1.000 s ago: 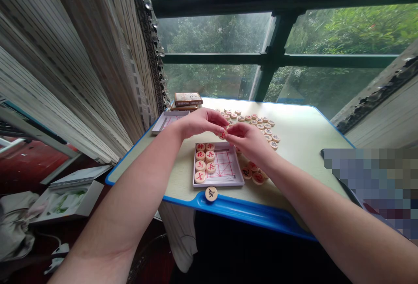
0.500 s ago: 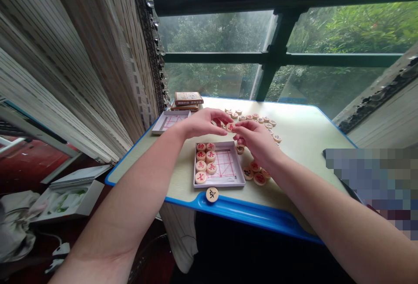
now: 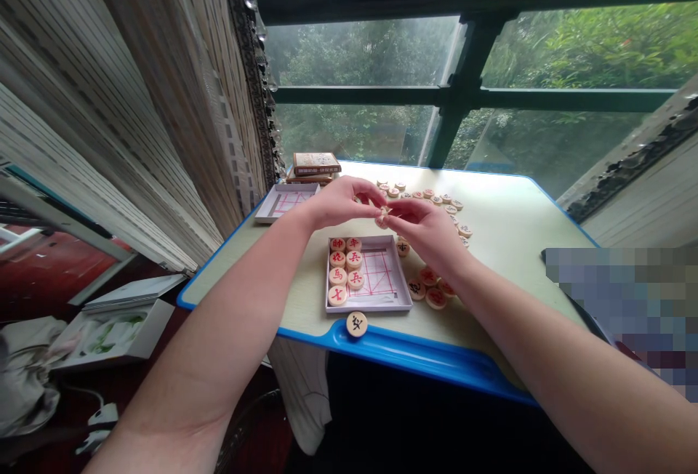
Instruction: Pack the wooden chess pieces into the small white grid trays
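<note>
My left hand (image 3: 349, 201) and my right hand (image 3: 428, 227) meet above the table, behind the box. Their fingertips close on a round Chinese chess piece (image 3: 382, 221), tilted and mostly covered by the fingers. Below them lies a shallow white box (image 3: 408, 298) with a red-lined board sheet (image 3: 376, 270) in its bottom. Red-lettered pieces (image 3: 338, 277) stand in two columns along its left side. A black-lettered piece (image 3: 356, 324) sits just in front of the box, at the blue tray edge. To its right, a few loose pieces (image 3: 435, 298) lie partly under my right forearm.
More pieces (image 3: 428, 194) are scattered at the back of the table (image 3: 507, 241). A second shallow box (image 3: 265, 211) stands at the back left, beside stacked small boxes (image 3: 316, 163). A dark, partly blurred object (image 3: 567, 292) rests at the right edge. Curtains hang left and right.
The held piece has turned, so its red character no longer faces me. My fingers have drawn closer together around it. The pieces on the table and in the box stay put.
</note>
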Tool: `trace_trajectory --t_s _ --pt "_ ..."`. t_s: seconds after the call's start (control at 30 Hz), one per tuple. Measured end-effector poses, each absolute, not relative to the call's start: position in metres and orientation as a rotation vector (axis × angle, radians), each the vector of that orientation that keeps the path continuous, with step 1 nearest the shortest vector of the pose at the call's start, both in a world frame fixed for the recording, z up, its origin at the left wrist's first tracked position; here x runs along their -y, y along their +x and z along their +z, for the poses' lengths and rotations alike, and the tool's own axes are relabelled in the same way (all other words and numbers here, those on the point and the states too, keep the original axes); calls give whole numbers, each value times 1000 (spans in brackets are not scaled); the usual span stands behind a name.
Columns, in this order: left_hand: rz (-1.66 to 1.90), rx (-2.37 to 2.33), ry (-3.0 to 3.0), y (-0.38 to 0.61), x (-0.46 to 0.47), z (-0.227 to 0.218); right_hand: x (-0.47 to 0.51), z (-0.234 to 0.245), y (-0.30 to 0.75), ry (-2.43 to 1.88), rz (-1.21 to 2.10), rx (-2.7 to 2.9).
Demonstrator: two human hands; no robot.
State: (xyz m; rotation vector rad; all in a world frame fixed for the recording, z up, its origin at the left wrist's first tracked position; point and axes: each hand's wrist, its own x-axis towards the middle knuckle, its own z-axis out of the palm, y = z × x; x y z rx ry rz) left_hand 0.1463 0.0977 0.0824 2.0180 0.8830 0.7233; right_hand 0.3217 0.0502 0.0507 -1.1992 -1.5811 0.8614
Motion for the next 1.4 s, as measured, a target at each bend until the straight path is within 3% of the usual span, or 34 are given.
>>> trace_trajectory --t_s 0.37,0.47,0.77,1.07,1.4 --pt "605 -1193 2017 136 -109 73 -51 51 323 -1395 566 1738" --pt "337 -1455 2158 125 -111 77 -50 49 323 -1440 531 1801" --pt "-359 -1588 2128 103 -94 104 -46 51 318 -1453 455 1900" --pt "-499 -1498 1824 98 -87 97 -42 55 318 -1422 423 1950" --pt "-451 -1546 2024 105 -88 101 -40 57 318 -1397 407 1959"
